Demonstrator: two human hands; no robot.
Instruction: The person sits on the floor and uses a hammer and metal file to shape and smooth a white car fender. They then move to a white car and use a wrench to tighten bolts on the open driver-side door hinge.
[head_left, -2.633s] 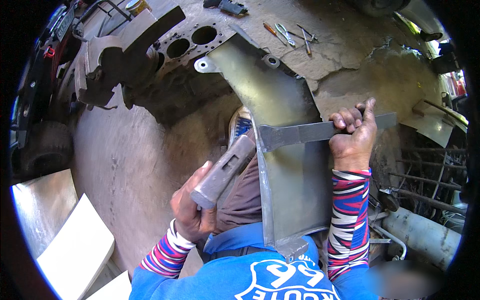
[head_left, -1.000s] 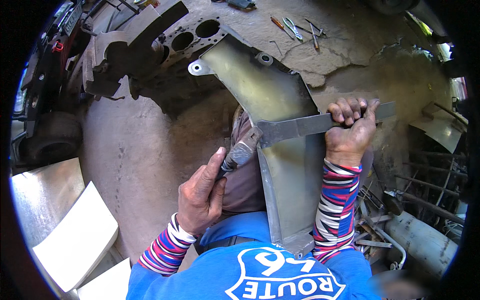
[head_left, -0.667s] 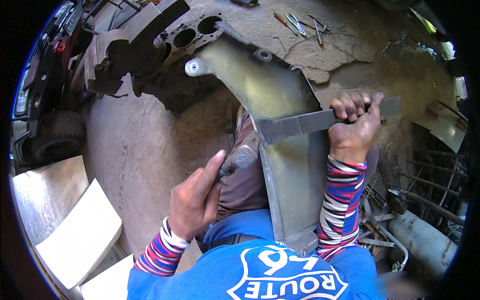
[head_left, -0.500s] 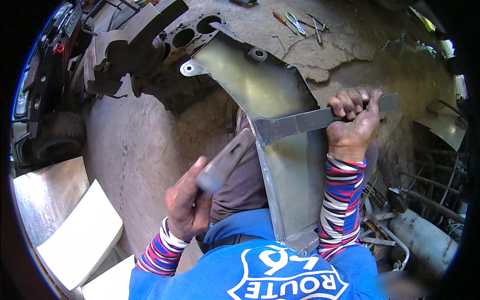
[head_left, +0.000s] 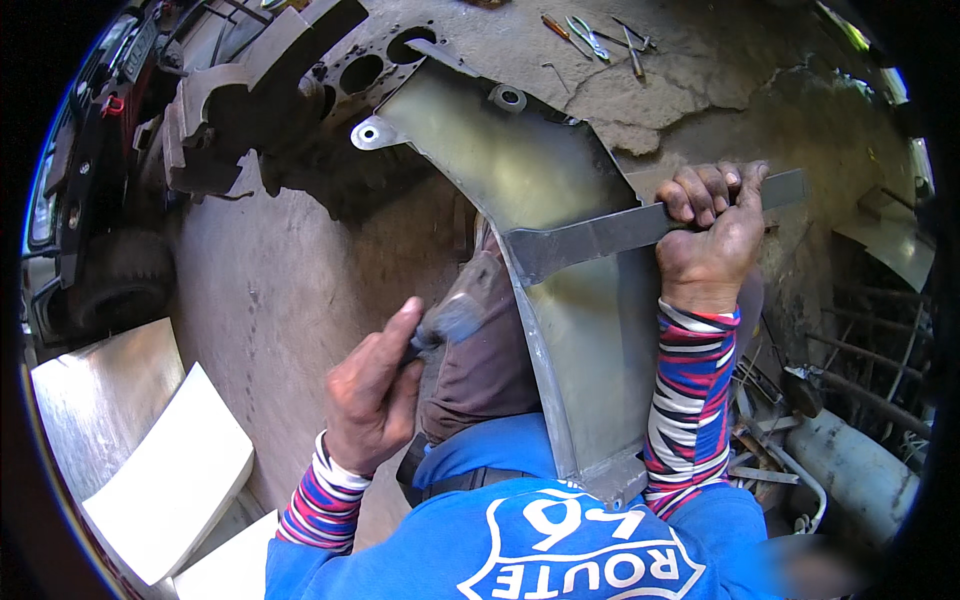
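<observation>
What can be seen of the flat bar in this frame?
The flat bar looks like dark grey metal, long, widening at its left end. It runs crosswise over the curved sheet panel, wide end at the panel's left edge, right end angled slightly up in view. The right grip is closed around it; its far end protrudes beyond.

Satiny metal panel (head_left: pixel 600 370), matt metal bar (head_left: pixel 590 239)

Blurred hammer (head_left: pixel 466 302), partly hidden by the left fingers (head_left: pixel 392 337).
</observation>
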